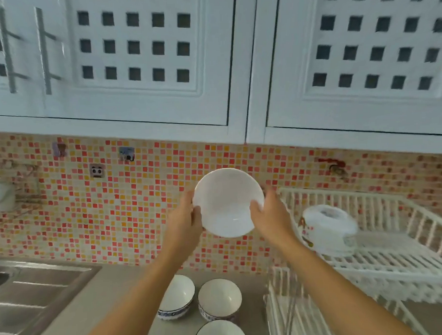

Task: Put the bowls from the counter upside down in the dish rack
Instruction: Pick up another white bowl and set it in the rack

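- Plain white glazed ceramic bowl [228,202]: round, smooth, held in the air in front of the mosaic wall, tilted so its hollow faces the camera; above the table and left of the rack.
- Left hand [185,219]: fingers wrapped on the bowl's left rim, thumb on the inside edge.
- Right hand [270,215]: fingers behind the right rim, thumb pressed on the inside.
- White plastic slatted dish rack [386,259]: ribbed floor, barred walls, at the right of the table.
- White bowl with floral print [329,229]: upside down in the rack, foot ring up.
- Three blue-patterned bowls with dark rims [219,299]: upright on the grey matte table [99,312], close together, below the held bowl.
- Steel sink drainboard [30,294]: ridged, at the left.
- Small-tile mosaic backsplash [115,210]: red, orange, cream.
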